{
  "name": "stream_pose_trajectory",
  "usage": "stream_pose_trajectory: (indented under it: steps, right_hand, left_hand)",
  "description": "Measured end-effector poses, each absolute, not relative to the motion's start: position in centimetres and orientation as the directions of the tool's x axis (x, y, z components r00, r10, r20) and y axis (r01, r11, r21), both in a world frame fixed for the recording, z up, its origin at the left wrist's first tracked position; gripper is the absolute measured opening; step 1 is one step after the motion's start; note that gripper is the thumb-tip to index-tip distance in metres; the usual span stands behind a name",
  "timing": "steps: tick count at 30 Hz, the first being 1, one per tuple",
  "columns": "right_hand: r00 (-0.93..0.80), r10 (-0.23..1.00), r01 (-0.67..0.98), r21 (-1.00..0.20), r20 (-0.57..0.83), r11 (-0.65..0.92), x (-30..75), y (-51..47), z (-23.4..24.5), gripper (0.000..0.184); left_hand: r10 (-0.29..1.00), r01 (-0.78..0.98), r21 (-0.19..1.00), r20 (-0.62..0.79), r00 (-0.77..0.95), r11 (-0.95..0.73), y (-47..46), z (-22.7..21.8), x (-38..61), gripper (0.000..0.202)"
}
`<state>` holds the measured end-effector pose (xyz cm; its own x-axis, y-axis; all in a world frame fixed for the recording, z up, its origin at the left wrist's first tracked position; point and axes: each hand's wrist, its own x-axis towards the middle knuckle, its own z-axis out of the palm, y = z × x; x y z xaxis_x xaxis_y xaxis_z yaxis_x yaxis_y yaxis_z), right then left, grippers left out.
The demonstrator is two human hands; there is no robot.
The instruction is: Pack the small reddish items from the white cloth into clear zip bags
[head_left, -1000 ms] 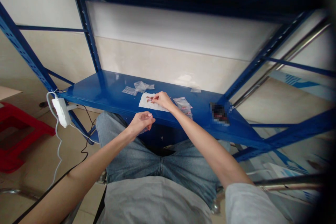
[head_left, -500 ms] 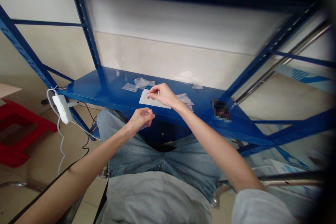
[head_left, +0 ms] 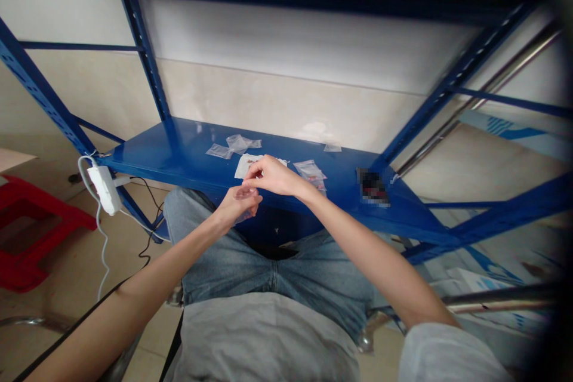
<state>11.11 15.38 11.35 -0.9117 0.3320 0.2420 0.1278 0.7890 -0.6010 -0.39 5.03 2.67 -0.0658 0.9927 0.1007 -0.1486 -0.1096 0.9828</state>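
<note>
Likely bagging: the curled left hand (head_left: 237, 206) grips a clear bag (head_left: 245, 216); the pinched right hand (head_left: 274, 176), load unclear, should aim inside.

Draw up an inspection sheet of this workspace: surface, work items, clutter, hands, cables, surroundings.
Surface: blue shelf, white sheet near its front edge.
Work items: reddish-brown pieces on the sheet, partly hidden; clear bags to its left; bags with reddish contents to its right.
Clutter: pixelated item at the shelf's right end, unidentifiable.
Hands: left hand grips a clear plastic bag; right hand is close by, its hold unclear.
Cables: white cable and black cable, by the shelf's left end.
Surroundings: red stool left, pale wall behind.
</note>
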Motion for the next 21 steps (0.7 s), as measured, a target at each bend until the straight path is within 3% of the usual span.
stream_pose_trajectory:
  steps: [6, 11, 21]
  right_hand:
    - [-0.757, 0.539, 0.263, -0.584, 0.368, 0.768, 10.9, 19.3, 8.5, 0.02]
    - [-0.627, 0.705, 0.511, -0.507, 0.332, 0.694, 11.0, 23.6, 6.0, 0.017]
    - [-0.694, 0.662, 0.493, -0.484, 0.282, 0.723, 10.0, 24.5, 4.3, 0.01]
  left_hand:
    - [0.995, -0.165, 0.983, 0.076, -0.063, -0.086, 5.1, 2.7, -0.4, 0.032]
    - [0.996, -0.19, 0.978, 0.081, -0.04, -0.087, 5.1, 2.6, -0.4, 0.032]
    - [0.995, -0.215, 0.972, 0.092, -0.027, -0.095, 5.2, 2.4, -0.6, 0.03]
